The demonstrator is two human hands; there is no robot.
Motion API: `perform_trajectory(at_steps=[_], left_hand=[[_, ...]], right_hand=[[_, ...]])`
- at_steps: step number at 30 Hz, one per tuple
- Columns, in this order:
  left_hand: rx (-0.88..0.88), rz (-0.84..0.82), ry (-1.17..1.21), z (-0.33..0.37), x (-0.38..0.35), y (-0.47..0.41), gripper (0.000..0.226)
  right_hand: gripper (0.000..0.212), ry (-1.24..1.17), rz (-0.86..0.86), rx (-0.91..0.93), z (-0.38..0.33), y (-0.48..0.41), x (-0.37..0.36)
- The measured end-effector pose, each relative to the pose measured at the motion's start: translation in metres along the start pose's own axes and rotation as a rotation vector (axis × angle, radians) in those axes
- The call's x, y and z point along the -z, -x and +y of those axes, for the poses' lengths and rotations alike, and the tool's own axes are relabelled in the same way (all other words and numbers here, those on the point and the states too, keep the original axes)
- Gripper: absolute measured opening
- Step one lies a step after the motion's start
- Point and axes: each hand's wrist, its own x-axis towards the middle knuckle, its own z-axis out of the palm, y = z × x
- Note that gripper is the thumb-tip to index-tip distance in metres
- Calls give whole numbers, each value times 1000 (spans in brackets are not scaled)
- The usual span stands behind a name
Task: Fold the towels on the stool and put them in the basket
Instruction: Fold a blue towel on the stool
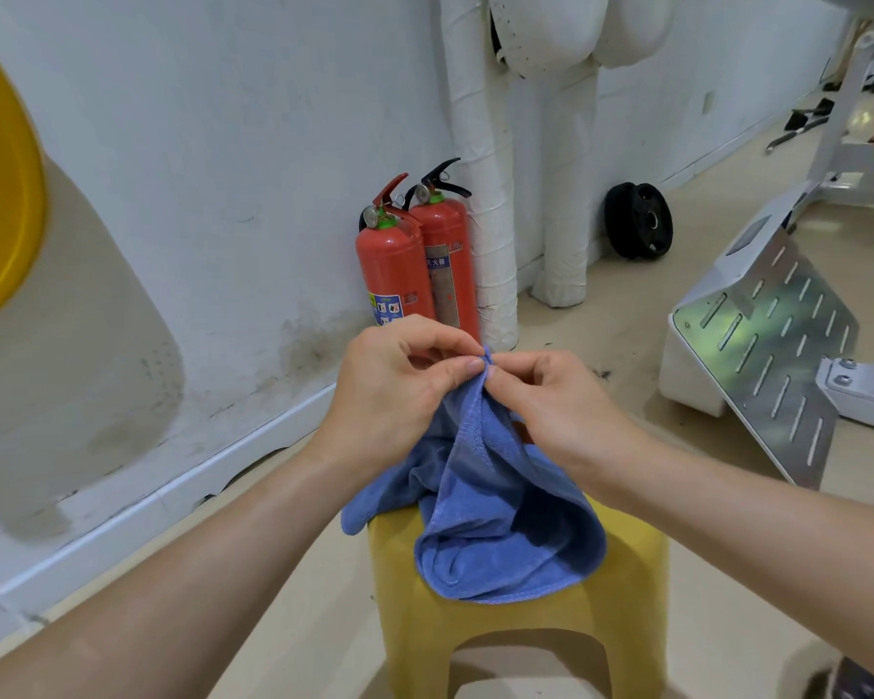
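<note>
A blue towel hangs crumpled from my two hands, and its lower folds lie on the yellow plastic stool at the bottom centre. My left hand pinches the towel's top edge between thumb and fingers. My right hand pinches the same edge right beside it, fingertips nearly touching the left ones. A corner of the towel droops over the stool's left rim. No basket is in view.
Two red fire extinguishers stand against the white wall behind the stool, next to wrapped white pipes. A slotted metal platform of a machine sits to the right. A black weight plate leans on the far wall.
</note>
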Motion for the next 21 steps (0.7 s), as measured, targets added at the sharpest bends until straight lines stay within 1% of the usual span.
perform_trajectory(at_steps=[4, 7, 9, 11, 14, 17, 19, 21], left_hand=[[38, 24, 61, 2, 2, -2, 11], [42, -8, 45, 3, 4, -3, 14], [15, -65, -30, 2, 4, -4, 17], [-17, -113, -51, 2, 6, -6, 15], [-67, -101, -73, 3, 8, -6, 11], [-83, -17, -138, 6, 8, -7, 18], [-51, 133, -92, 6, 16, -18, 26], [-10, 335, -51, 7, 33, -34, 29]], right_hand=[[26, 115, 5, 136, -2, 2, 0], [26, 193, 7, 200, 0, 3, -1], [26, 238, 1, 225, 2, 3, 1], [26, 296, 1, 247, 2, 2, 2], [25, 339, -16, 260, -2, -1, 2], [20, 470, -90, 191, -7, -12, 8], [13, 640, -138, 75, -10, -19, 19], [22, 765, -112, -53, -12, -23, 34]])
